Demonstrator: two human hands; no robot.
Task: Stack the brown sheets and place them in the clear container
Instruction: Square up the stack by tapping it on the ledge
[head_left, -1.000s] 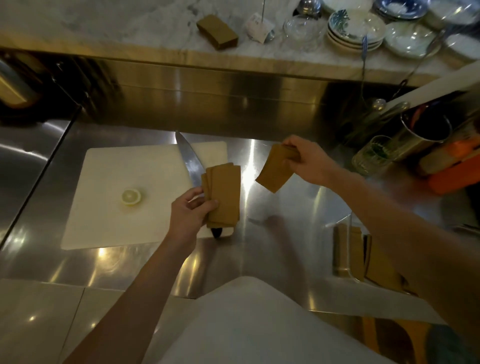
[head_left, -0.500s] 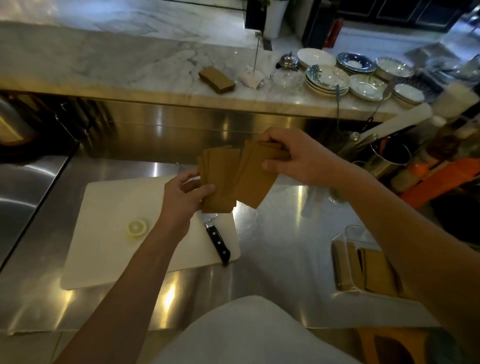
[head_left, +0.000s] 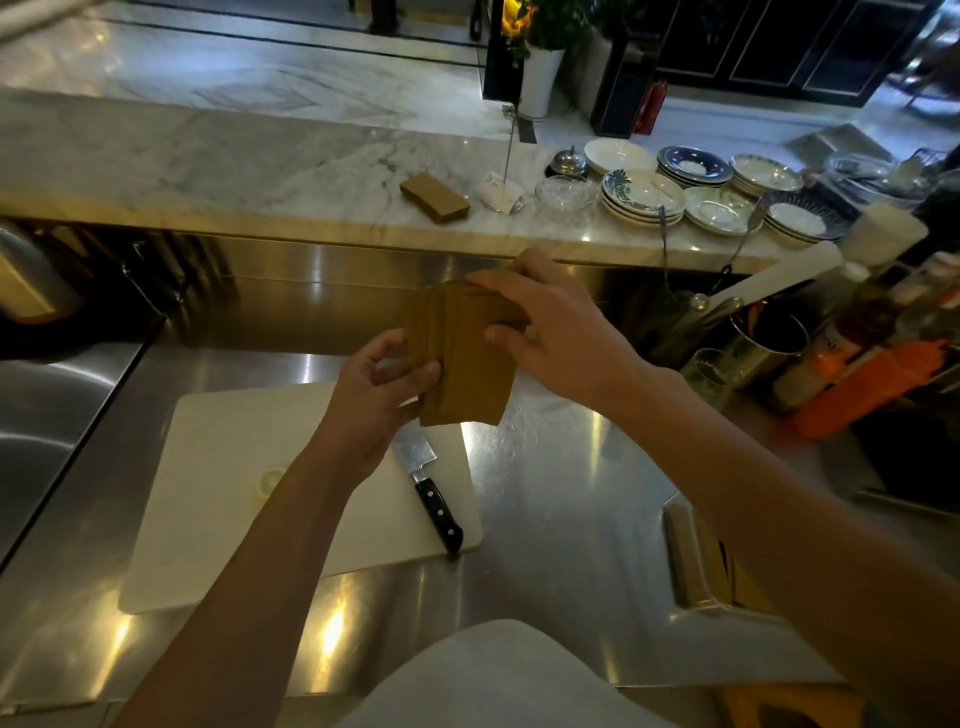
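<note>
Both hands hold one stack of brown sheets above the steel counter (head_left: 545, 499)

Clear container (head_left: 691, 566) sits at the right edge, near the white cutting board (head_left: 218, 493) with a knife (head_left: 434, 499); left hand (head_left: 379, 395) pinches the brown sheets (head_left: 462, 364) from the side, right hand (head_left: 550, 327) clasps their top

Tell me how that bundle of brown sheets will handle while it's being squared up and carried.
The brown sheets look thin yet fairly stiff: they stand flat, unsupported below the left hand. Their edges are fanned, so they probably slide over each other easily. Likely light, since the right hand steadies them with fingertips only.
</note>
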